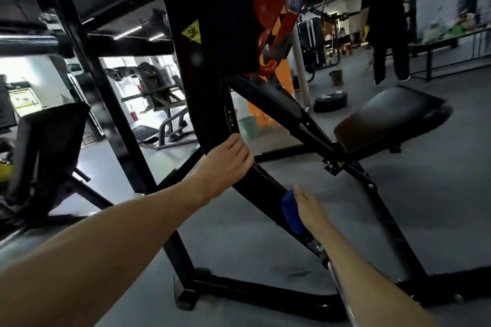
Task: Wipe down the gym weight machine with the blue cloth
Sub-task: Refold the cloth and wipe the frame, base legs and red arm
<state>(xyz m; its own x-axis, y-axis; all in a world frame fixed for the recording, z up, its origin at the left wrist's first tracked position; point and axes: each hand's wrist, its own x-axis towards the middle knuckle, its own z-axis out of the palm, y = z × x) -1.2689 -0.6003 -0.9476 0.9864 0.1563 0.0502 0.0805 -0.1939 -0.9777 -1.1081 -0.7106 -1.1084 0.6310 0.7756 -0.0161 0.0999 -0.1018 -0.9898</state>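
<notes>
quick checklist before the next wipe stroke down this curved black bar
1. Blue cloth against the curved bar: ok.
2. Right hand holding the cloth: ok.
3. Left hand gripping the bar above, steadying: ok.
4. Bar below the cloth free of obstructions: ok down to the chrome fitting.
5. Cloth still clean enough: cannot tell.
6. Person standing in the background clear of the machine: ok.
</notes>
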